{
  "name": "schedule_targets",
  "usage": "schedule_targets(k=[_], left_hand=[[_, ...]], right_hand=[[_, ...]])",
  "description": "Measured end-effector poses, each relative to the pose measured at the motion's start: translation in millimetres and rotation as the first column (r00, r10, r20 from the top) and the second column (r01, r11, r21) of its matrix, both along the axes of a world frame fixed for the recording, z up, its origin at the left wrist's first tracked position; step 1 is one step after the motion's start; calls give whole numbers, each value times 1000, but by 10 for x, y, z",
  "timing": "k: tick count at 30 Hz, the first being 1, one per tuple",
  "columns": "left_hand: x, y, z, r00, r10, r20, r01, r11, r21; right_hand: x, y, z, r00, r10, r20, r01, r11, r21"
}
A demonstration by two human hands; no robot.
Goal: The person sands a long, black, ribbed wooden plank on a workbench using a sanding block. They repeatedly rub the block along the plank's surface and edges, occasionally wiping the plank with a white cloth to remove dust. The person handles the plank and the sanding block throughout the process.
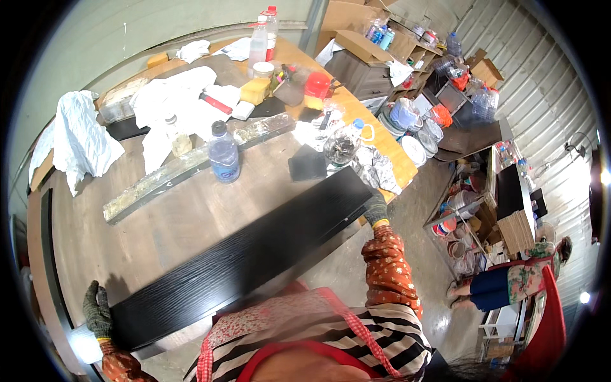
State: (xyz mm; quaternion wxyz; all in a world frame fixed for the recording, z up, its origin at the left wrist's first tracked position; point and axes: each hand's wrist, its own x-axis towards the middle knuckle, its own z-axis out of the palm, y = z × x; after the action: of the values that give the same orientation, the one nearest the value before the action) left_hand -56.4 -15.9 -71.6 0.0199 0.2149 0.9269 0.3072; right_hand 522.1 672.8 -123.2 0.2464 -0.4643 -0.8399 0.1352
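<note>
A long black wood-grain board [242,254] lies at a slant across the near side of the work table. At its left end is my left hand [98,312] in a dark grey knit glove, fingers stretched out along the board's end. My right hand [376,207], in a matching glove, is closed around the far right end, its fingertips partly hidden. Beyond the board stand a bottle with blue liquid [223,153] and a clear jug with a blue cap [344,143]. A small dark square pad [307,163] lies between them and the board.
A long stained bar [191,169] crosses the table [153,235]. White cloths [83,137], yellow sponges [254,91], a red container [317,84] and more bottles crowd the back. To the right, tubs [414,150] and shelving line the wall; another person [515,283] stands there.
</note>
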Motion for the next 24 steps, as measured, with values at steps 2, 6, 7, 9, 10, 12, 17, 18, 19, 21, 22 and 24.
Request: schedule_targets(k=[2,6,7,9,10,12,17,18,19,21,22,24], left_hand=[[367,-61,123,933,-119,-340,44,974,-221],[1320,1075,599,757,-343,-556,195,931,-309],[1583,1367,692,734,-378,-564,239,921,-306],[2041,2091,811,698,-449,-558,323,893,-314],[2265,2446,872,705,-512,-491,412,859,-305],[2752,2964,1081,643,-625,-444,548,779,-304],[3252,3644,1142,437,-784,-440,772,578,-264],[3303,3711,1111,448,-765,-462,759,599,-256],[3348,3790,1089,455,-743,-491,752,616,-236],[3438,3906,1083,475,-720,-505,762,624,-173],[3484,3972,1085,476,-710,-518,770,622,-144],[3550,4099,1116,469,-699,-540,782,612,-113]], right_hand=[[-465,-188,532,996,90,3,-90,991,-103],[-339,-10,989,973,-199,114,199,980,10],[-323,97,980,955,-255,149,250,967,54],[-241,269,945,897,-392,205,363,917,166],[-147,445,800,894,-383,233,357,923,147],[-83,649,567,927,-297,228,301,954,20],[407,1113,340,988,-53,-144,72,989,130],[547,1243,383,966,-5,-258,12,1000,24],[667,1352,489,930,23,-367,-51,997,-66],[796,1470,592,604,-36,-796,-306,912,-273],[859,1543,662,535,-11,-845,-408,872,-270],[936,1687,694,374,-34,-927,-545,800,-250]])
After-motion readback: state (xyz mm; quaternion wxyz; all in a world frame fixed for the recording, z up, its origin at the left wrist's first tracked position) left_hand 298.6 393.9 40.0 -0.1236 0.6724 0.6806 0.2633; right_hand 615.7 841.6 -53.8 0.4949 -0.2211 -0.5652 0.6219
